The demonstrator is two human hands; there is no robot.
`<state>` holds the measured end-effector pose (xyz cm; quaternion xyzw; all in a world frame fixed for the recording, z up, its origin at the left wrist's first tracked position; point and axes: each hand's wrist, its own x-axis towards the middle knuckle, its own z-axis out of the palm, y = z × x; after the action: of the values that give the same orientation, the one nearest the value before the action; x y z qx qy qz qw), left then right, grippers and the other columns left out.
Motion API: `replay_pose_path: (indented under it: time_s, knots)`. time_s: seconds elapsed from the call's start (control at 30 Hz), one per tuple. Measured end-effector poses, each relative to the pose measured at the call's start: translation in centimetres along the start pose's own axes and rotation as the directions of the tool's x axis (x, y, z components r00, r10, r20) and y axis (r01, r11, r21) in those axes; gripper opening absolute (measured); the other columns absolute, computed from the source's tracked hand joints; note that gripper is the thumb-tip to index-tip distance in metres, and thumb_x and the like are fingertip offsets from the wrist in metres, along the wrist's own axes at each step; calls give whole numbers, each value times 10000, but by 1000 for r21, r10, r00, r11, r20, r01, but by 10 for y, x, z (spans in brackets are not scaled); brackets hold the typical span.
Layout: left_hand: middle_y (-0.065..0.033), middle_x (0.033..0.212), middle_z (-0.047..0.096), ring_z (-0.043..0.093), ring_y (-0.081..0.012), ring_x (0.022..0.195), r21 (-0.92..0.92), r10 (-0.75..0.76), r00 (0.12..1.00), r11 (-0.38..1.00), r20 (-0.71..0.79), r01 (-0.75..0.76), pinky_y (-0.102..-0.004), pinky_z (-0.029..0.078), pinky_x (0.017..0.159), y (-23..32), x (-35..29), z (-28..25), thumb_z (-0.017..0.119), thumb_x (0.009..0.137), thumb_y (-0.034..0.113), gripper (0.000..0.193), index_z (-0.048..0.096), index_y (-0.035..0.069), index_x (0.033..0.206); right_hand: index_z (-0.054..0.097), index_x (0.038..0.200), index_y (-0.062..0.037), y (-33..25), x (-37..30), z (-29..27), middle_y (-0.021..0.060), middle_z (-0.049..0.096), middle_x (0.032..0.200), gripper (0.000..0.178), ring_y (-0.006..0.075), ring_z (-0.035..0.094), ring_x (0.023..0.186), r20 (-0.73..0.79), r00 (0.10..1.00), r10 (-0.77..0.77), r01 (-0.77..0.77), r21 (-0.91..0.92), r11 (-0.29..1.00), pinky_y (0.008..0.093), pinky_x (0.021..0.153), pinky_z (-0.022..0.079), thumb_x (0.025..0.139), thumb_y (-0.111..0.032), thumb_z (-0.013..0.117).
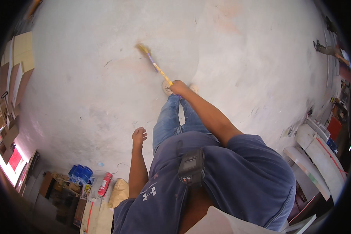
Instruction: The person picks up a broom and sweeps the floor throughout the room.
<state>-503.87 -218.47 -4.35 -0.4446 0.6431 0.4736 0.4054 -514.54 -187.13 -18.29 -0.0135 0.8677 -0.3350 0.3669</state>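
Observation:
My right hand (179, 88) is closed around the yellow handle of a broom (162, 74), held out in front of my legs. Its handle has purple on it near the head, and the straw-coloured bristles point away to the far left, slightly blurred, at the pale floor (105, 85). My left hand (139, 135) hangs beside my left thigh with nothing in it, its fingers loosely bent and apart. My shoes (167, 88) show just beyond the right hand.
Cardboard boxes (22, 50) stand along the left. Blue containers (80, 174), a red cylinder (105, 184) and a tan sack (118, 192) sit at the near left. At the far right is another person's leg (327, 50). White curved panels (314, 150) lie at the near right.

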Motion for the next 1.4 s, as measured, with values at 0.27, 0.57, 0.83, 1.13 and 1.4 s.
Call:
replay_pose_path:
  time_s: [0.27, 0.57, 0.83, 1.13, 1.4]
  knots:
    - [-109, 964, 555, 558, -217, 805, 116, -25, 999, 993, 29, 21, -320, 451, 642, 33, 19, 24, 508, 794, 304, 366, 482, 57, 1063, 498, 1097, -12, 66, -169, -130, 69, 549, 658, 441, 113, 479, 484, -98, 767, 635, -293, 827, 481, 255, 424, 384, 682, -142, 566]
    - [-112, 974, 553, 554, -204, 813, 299, 148, 989, 943, 25, -148, -312, 456, 654, 174, 2, 104, 487, 803, 296, 358, 477, 59, 1071, 551, 658, -54, 357, -285, -180, 59, 503, 515, 187, 146, 452, 414, -275, 295, 915, -546, 737, 398, 308, 386, 353, 716, -218, 481]
    - [-89, 915, 577, 559, -167, 761, 413, 150, 985, 895, 82, -171, -276, 448, 617, 229, -28, 201, 524, 802, 305, 348, 509, 48, 1036, 564, 591, -36, 419, -182, -279, 106, 549, 509, 287, 220, 559, 446, -160, 411, 897, -682, 599, 420, 363, 446, 471, 763, -198, 400]
    - [-108, 954, 567, 561, -193, 809, 311, 182, 968, 922, 172, -229, -298, 452, 662, 244, -46, 258, 518, 806, 313, 359, 494, 46, 1044, 566, 804, 36, 141, -51, -322, 159, 594, 630, 229, 260, 602, 545, -5, 726, 688, -486, 704, 517, 349, 532, 485, 673, -137, 494]
    - [-111, 980, 558, 561, -210, 811, 260, 118, 991, 957, 64, -131, -320, 453, 667, 223, -27, 232, 504, 805, 295, 353, 489, 55, 1063, 596, 875, 37, 159, -7, -273, 223, 589, 861, 339, 317, 586, 806, 126, 886, 447, -453, 443, 774, 372, 694, 463, 655, -213, 537]
